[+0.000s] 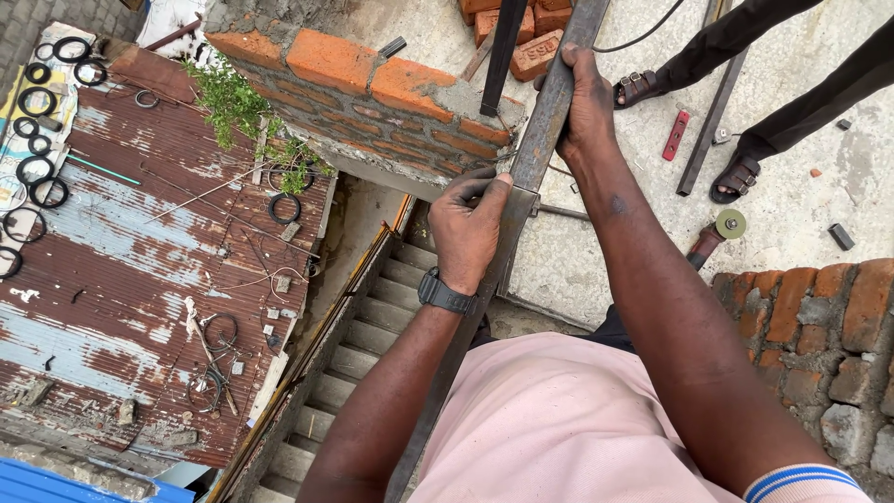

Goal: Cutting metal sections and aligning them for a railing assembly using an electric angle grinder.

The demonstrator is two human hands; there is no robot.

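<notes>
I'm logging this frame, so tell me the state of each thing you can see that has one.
Left hand: shut on the steel bar.
Right hand: shut on the steel bar, higher up.
Steel bar: held slanted, leaning past the wall.
Brick wall: unfinished, top mortar rough.
Tin roof: rusted, strewn with rubber rings.
Angle grinder: lying on the concrete, unheld.
Wristwatch: strapped on the left wrist.

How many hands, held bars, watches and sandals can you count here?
hands gripping: 2, the left hand and the right hand
metal bar held: 1
wristwatch: 1
sandals on another person's feet: 2, near sandal and far sandal
Total: 6
</notes>
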